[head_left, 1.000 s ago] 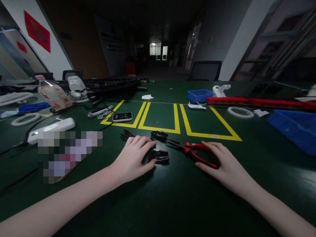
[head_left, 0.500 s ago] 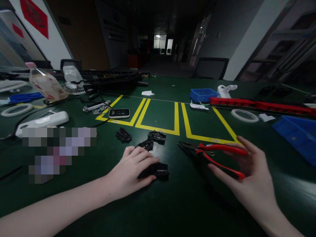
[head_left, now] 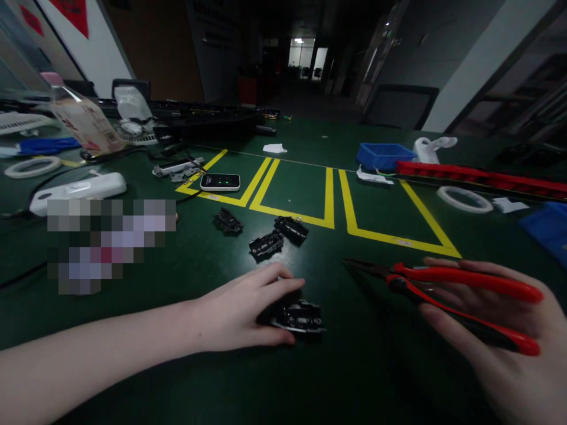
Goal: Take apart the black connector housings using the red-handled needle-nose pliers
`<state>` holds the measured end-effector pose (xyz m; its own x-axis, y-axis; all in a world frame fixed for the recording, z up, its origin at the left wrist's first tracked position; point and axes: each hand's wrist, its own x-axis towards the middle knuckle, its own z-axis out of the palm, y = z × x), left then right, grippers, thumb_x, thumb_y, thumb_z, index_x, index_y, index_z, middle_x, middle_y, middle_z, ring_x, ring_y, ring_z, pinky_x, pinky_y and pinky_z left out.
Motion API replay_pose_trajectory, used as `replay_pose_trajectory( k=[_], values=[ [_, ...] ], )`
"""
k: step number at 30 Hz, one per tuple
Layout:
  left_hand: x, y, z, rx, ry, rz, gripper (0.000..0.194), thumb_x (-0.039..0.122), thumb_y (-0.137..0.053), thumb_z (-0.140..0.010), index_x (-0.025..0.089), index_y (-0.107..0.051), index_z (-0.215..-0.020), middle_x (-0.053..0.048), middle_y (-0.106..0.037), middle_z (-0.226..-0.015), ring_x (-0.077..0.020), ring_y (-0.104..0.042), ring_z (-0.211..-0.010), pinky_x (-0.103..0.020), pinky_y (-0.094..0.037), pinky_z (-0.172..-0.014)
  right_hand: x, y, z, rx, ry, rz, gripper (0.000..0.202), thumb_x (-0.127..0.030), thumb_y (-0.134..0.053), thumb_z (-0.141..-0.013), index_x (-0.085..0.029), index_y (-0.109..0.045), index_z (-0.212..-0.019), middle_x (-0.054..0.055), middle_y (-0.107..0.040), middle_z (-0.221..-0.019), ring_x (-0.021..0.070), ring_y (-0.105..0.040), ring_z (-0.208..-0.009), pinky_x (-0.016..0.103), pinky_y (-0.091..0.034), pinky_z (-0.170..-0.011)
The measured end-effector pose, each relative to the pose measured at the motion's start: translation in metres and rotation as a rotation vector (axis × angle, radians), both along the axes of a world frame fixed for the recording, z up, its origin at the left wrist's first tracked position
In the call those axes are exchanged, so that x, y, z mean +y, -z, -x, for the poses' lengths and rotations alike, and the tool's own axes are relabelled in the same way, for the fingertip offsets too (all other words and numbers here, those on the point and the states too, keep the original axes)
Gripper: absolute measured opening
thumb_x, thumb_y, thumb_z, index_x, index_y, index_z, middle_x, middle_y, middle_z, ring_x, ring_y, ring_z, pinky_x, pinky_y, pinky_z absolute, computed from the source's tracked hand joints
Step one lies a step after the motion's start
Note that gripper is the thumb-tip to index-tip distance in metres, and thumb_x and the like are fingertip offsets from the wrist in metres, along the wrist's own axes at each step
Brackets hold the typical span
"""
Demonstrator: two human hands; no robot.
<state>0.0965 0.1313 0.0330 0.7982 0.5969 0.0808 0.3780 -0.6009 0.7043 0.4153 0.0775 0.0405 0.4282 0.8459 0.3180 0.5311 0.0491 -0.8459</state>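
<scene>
The thumb and bent fingers of a worker's left hand [head_left: 241, 313] stand apart around a black plastic part [head_left: 303, 319], its left end hidden in the grasp and its right end jutting out low over a dark green table [head_left: 354, 378]. The thumb lies along the near edge; the forefinger reaches past the far side. How hard they press cannot be told.

To the right, the right hand [head_left: 518, 378] holds red-and-black long-nose pliers [head_left: 436, 275], thumb against the lower handle and fingers behind the upper one. The handles are splayed, and the slim nose points left, well apart from the part.

Just beyond the left hand lie three similar black parts: one in front [head_left: 266, 245], one just beside it to the right [head_left: 291, 229] and a third off to the left [head_left: 228, 221]. Behind them, yellow tape outlines [head_left: 292, 216] mark the tabletop, a white-edged device with green lights [head_left: 220, 182] sitting across the left one. Farther right are a small blue bin [head_left: 385, 160], a long red strip [head_left: 482, 179] and a white ring [head_left: 469, 209]. At far left stands a pink-capped bottle [head_left: 86, 124].
</scene>
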Motion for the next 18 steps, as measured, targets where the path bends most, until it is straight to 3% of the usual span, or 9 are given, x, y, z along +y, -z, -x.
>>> replay_pose_trajectory(
  k=[5,8,11,15,18],
  values=[
    [0.0,-0.006,-0.001,0.05,0.017,-0.043,0.035,0.032,-0.071,-0.089,0.019,-0.061,-0.119,-0.007,-0.059,-0.119,-0.0201,-0.06,-0.102,-0.035,-0.056,-0.084,0.0,0.002,0.01,0.21,0.003,-0.053,0.074,-0.047,-0.091,-0.047,-0.029,-0.067,-0.114,0.007,-0.073,-0.106,0.0332,-0.073,-0.097,0.051,-0.06,-0.087],
    [0.0,-0.008,-0.001,0.032,0.008,-0.018,0.034,0.03,-0.07,-0.09,0.018,-0.059,-0.12,-0.005,-0.064,-0.114,-0.0192,-0.062,-0.099,-0.034,-0.055,-0.082,-0.002,0.003,0.015,0.472,0.011,-0.076,0.065,-0.039,-0.093,-0.046,-0.029,-0.072,-0.107,0.007,-0.074,-0.109,0.0334,-0.07,-0.106,0.048,-0.058,-0.094],
    [0.002,-0.007,0.0,0.0,0.012,0.016,0.033,0.029,-0.065,-0.094,0.018,-0.056,-0.124,-0.005,-0.067,-0.115,-0.0186,-0.064,-0.102,-0.033,-0.055,-0.085,-0.01,0.005,0.017,0.609,0.03,-0.045,0.052,-0.044,-0.088,-0.055,-0.03,-0.075,-0.103,0.007,-0.072,-0.119,0.0334,-0.068,-0.112,0.044,-0.057,-0.095],
    [0.003,-0.004,0.0,0.01,0.023,-0.055,0.044,0.033,-0.061,-0.097,0.016,-0.05,-0.136,-0.009,-0.066,-0.119,-0.0216,-0.064,-0.106,-0.037,-0.053,-0.09,-0.025,0.007,0.017,0.562,-0.077,0.03,0.038,-0.041,-0.076,-0.073,-0.035,-0.073,-0.11,0.0,-0.059,-0.143,0.0314,-0.059,-0.127,0.041,-0.055,-0.1],
    [-0.003,-0.005,-0.001,0.002,-0.018,0.003,0.042,0.033,-0.058,-0.099,0.019,-0.05,-0.137,-0.009,-0.066,-0.12,-0.0216,-0.063,-0.105,-0.036,-0.052,-0.089,-0.034,0.015,0.009,0.421,-0.156,0.082,0.039,-0.043,-0.073,-0.074,-0.038,-0.072,-0.113,-0.001,-0.06,-0.143,0.036,-0.053,-0.133,0.05,-0.056,-0.1]
  ],
)
